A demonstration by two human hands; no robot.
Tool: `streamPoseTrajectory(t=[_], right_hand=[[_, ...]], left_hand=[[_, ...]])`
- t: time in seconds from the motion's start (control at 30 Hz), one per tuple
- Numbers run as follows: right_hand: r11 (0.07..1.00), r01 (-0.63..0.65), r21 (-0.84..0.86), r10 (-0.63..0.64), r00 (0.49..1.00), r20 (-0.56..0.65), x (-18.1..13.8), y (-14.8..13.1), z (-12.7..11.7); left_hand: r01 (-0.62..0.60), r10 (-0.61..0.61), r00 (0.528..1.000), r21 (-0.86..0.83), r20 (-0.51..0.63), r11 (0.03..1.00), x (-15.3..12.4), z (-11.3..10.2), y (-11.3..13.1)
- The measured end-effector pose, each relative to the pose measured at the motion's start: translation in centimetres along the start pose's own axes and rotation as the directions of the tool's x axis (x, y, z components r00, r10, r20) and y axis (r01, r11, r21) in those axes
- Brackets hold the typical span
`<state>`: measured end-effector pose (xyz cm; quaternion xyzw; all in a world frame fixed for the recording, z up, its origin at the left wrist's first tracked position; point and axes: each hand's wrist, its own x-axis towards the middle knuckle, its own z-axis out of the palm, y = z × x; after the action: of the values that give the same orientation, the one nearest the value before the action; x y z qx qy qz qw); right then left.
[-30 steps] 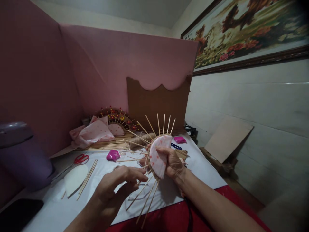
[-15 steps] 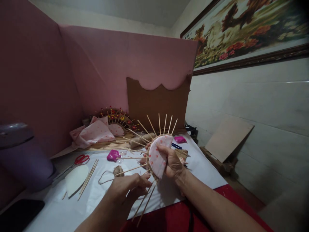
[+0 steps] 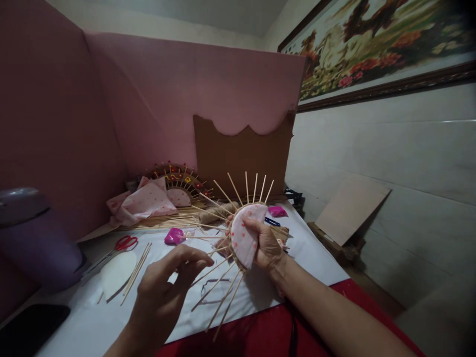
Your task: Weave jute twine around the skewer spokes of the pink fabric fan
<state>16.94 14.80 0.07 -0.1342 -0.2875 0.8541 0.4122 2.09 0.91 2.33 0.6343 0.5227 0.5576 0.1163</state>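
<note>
The dotted half-disc (image 3: 243, 238) is clasped by the right hand (image 3: 267, 248) above the counter (image 3: 316, 263), well apart from its right edge; some fingers are hidden behind. Bamboo sticks (image 3: 246, 186) are fanned outward. The left hand's (image 3: 163, 280) fingertips are bunched near them; whether anything is pinched cannot be told. A gap is left before the scissors (image 3: 125, 243). The purple tumbler (image 3: 35, 248) is cut off.

white-covered table (image 3: 305, 258): red-handled scissors (image 3: 126, 242), white rounded piece (image 3: 119, 272), loose sticks (image 3: 136, 274), magenta packets (image 3: 174, 236).
</note>
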Motion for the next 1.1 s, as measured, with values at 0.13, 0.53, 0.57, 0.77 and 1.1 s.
streamPoseTrajectory(t=[0.13, 0.53, 0.57, 0.77, 1.1], right_hand=[[1.0, 0.013, 0.027, -0.013, 1.0, 0.019, 0.1, 0.0, 0.0], [0.998, 0.055, 0.031, -0.054, 0.998, -0.04, 0.1, -0.2, 0.1], [0.997, 0.062, 0.036, -0.061, 0.997, -0.045, 0.2, -0.2, 0.0], [0.997, 0.066, 0.027, -0.064, 0.996, -0.064, 0.3, 0.0, -0.2], [0.999, 0.014, 0.038, -0.012, 0.999, -0.036, 0.1, 0.1, -0.1]], left_hand=[[0.039, -0.039, 0.999, -0.031, 0.02, 0.999, -0.1, 0.2, -0.3], [-0.283, 0.29, 0.956, 0.436, 0.053, 0.854, 0.3, 0.4, -1.7], [-0.282, 0.29, 0.956, 0.449, 0.051, 0.848, 0.2, 0.4, -1.7], [-0.289, 0.327, 0.945, 0.494, 0.009, 0.82, 0.0, 0.5, -1.8], [-0.189, 0.305, 0.952, 0.751, -0.018, 0.633, -0.3, 0.5, -1.6]])
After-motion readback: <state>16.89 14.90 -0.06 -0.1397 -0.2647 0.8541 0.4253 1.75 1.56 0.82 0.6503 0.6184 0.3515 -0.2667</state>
